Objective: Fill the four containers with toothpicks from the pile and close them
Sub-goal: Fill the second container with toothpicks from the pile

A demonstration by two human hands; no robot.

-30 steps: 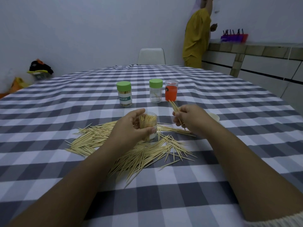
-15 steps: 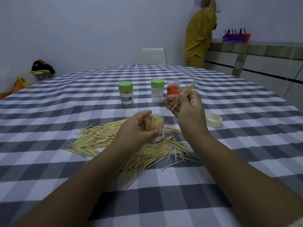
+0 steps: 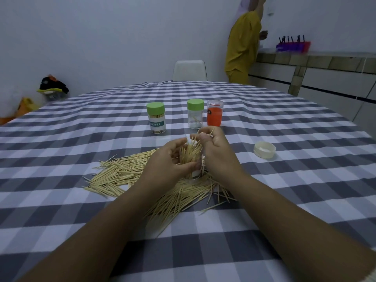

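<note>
- Left hand [image 3: 165, 159]: fingers curled round an open clear container [image 3: 193, 173], which stands upright in the toothpick pile [image 3: 130, 176] on the checked tablecloth [image 3: 284, 180].
- Right hand [image 3: 216, 151]: fingertips pinch a bundle of toothpicks [image 3: 191, 151] above the container's mouth; lower ends look to be inside, upper ends fan out btwn the two hands.
- Container w/ pale label low on its side; how full it is can't be told (hands cover most of it).
- Pile spreads left of & in front of the hands, a few strays at right.
- White lid [image 3: 265, 149] lies open side up, well to the right of the hands.
- Behind the hands, in a row: green-lidded jar w/ label [image 3: 155, 118], full of picks; green-lidded clear jar [image 3: 195, 113], only a few picks in it; orange jar w/ clear cap [image 3: 215, 113], touching or just beside the clear one.
- Far side: white chair [image 3: 190, 70]; a person in yellow [image 3: 242, 47] stands at a counter [image 3: 317, 60].
</note>
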